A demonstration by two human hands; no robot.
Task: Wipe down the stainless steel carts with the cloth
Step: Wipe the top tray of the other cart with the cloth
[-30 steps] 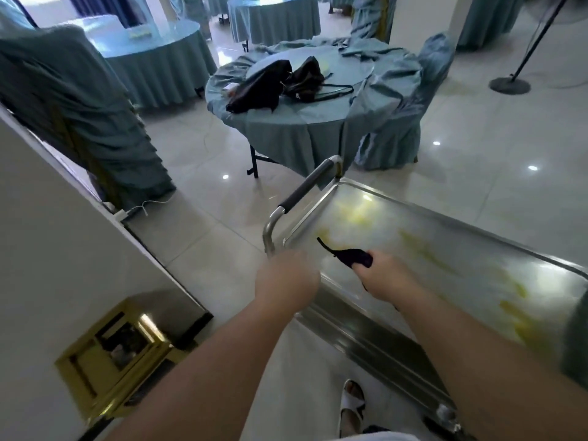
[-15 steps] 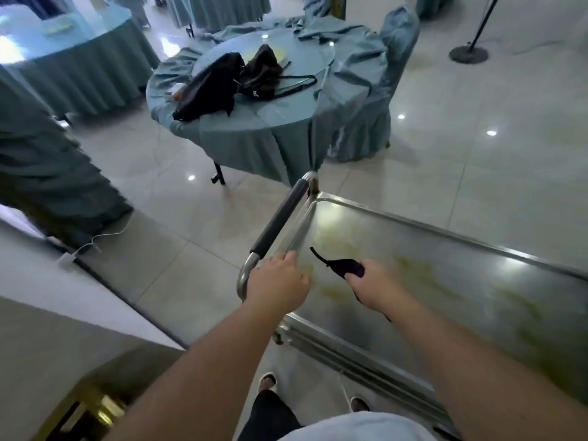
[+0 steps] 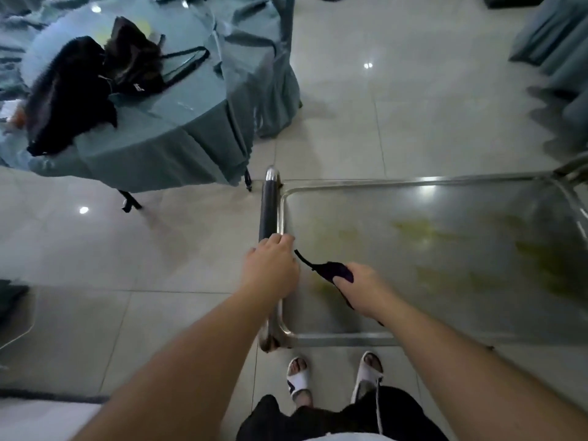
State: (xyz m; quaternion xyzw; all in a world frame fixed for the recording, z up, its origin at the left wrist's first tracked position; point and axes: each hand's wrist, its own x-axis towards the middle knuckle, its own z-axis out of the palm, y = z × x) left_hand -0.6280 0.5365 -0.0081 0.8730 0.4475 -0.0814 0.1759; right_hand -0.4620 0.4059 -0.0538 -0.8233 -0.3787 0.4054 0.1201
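Two bare arms are reaching out over a shiny steel cart (image 3: 445, 186). The left hand (image 3: 270, 270) is curling its fingers round the cart's handle (image 3: 269, 211), near the end of the dark grip. The right hand (image 3: 362, 289) is gripping a small dark cloth (image 3: 334, 272) and resting on the top tray of the cart, just beside the left hand. A thin tail of the cloth is sticking out toward the handle. Another dark bit is peeking out under the wrist.

The tray is showing yellow-green smears (image 3: 541, 265), mostly on its right half and well apart from the cloth. A fainter yellow mark is lying close to the right hand.

The person is standing at the near edge of the cart, wearing white sandals (image 3: 297, 377) and dark shorts (image 3: 334, 418). The floor (image 3: 413, 106) is made of pale glossy tiles, and small lights are shining in it.

Up on the left, a round bench (image 3: 165, 128) is wearing a blue-green cloth that is hanging down in folds. Two black bags (image 3: 63, 100) are lying on it, touching each other, and one strap is looping out to the side. A covered chair (image 3: 270, 74) is standing against that bench. More blue-green fabric (image 3: 560, 58) is hanging at the far right.
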